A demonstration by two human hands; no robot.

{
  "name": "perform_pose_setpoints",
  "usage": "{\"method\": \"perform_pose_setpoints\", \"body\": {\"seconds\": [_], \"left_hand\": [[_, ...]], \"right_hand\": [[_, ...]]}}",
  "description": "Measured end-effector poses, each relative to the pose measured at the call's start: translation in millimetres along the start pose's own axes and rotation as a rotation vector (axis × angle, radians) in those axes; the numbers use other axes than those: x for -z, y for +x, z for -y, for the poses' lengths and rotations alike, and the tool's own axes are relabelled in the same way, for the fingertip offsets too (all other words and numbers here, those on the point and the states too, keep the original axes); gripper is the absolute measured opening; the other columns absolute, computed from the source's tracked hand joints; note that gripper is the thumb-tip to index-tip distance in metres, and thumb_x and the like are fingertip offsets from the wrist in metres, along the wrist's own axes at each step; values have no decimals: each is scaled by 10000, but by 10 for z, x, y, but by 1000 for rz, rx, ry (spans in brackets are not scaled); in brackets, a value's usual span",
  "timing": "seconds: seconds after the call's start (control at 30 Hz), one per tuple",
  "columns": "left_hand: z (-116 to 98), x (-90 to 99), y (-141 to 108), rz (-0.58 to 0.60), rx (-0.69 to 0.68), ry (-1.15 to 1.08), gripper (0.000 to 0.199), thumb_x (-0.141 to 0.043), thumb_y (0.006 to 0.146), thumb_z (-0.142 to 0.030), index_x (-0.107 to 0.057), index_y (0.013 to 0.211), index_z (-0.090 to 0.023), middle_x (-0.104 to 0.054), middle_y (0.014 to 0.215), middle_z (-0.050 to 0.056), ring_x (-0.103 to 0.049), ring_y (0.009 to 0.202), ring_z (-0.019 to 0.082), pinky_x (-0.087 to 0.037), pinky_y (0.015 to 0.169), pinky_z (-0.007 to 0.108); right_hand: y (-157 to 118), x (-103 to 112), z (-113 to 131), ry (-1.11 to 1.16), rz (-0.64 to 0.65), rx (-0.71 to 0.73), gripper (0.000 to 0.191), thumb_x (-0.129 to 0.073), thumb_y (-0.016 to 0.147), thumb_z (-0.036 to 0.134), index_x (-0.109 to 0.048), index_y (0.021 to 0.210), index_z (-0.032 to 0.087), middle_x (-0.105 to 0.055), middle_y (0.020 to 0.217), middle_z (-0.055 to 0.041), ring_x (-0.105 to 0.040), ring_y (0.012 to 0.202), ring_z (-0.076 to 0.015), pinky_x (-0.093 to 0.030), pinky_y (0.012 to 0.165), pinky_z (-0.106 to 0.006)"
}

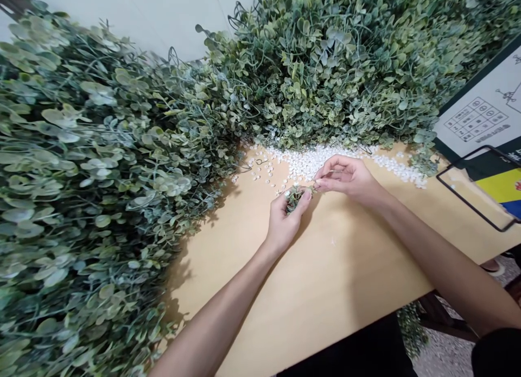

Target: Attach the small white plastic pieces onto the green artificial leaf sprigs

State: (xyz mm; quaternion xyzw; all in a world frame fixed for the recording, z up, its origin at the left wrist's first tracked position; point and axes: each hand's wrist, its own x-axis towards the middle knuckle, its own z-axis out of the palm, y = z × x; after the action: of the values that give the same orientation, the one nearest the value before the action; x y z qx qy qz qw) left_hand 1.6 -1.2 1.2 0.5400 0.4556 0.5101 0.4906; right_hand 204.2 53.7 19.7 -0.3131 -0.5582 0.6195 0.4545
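Note:
Near the middle of the wooden table (252, 268), my left hand (287, 217) is closed around a small bunch of green leafy stems (293, 199) with a few whitish tips. Close by on the right, my right hand (345, 178) has its thumb and index finger pinched together at the bunch's right edge; what sits between those fingertips is too small to make out. Behind the hands, many small white pieces (305, 161) are heaped and scattered on the tabletop.
Large piles of green foliage (122, 165) line the table's left and back. A printed board (480, 116) stands at the right, beside a black wire frame (468, 203). Some foliage (411, 325) hangs below the table's front edge.

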Motion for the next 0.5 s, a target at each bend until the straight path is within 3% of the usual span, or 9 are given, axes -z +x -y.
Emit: {"method": "perform_pose_setpoints", "body": {"seconds": [0.13,0.5], "left_hand": [[11,10,-10,-24,3,15,343,-737,935,-505,-704,850,-175,-507,677,-30,-402,604,100,-365,603,261],[29,10,-11,-68,-43,51,297,-718,958,-452,-734,871,-169,-627,756,-5,-490,650,101,-430,661,240]], "right_hand": [[12,10,-35,29,56,-6,350,-953,759,280,-666,941,199,-755,992,-23,-696,774,-130,-588,676,-258],[18,6,-61,52,82,-58,358,-946,761,275,-649,946,203,-763,976,-16,-709,767,-140,-563,685,-274]]}}
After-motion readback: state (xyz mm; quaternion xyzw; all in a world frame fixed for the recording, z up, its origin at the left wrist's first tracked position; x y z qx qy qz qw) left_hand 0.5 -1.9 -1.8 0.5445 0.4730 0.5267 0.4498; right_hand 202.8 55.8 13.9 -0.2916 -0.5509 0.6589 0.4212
